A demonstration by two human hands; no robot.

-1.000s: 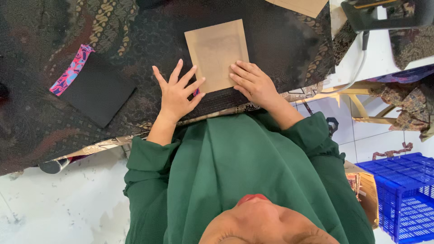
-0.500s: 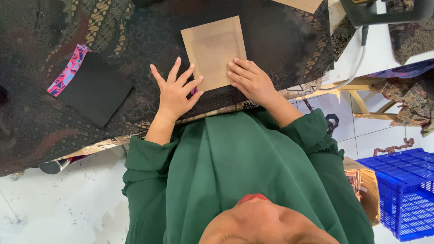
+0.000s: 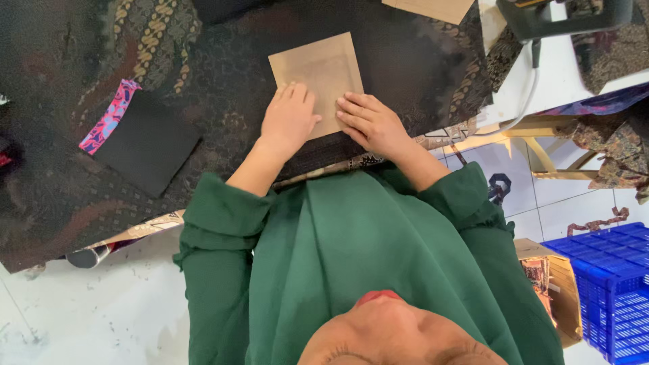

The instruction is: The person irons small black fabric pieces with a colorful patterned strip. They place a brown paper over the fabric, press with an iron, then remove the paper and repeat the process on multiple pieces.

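Observation:
A tan rectangular card [image 3: 318, 67] lies on dark patterned fabric [image 3: 223, 88] spread over a table. My left hand [image 3: 289, 120] rests on the card's near left corner, fingers together and bent over its edge. Flat on the near right part of the card lies my right hand [image 3: 370, 123], its fingers stretched out and slightly apart, pointing left. Both green sleeves [image 3: 223, 223] reach up from the bottom of the view.
A black flat pouch [image 3: 145, 149] with a pink patterned strip [image 3: 108, 116] lies on the fabric at left. Another tan card [image 3: 433, 8] sits at the top edge. A blue plastic crate [image 3: 612, 284] and a cardboard box [image 3: 551, 284] stand on the white floor at right.
My left hand has moved from the dark fabric, fingers spread, up onto the card's corner with fingers drawn together. The right hand has stayed on the card.

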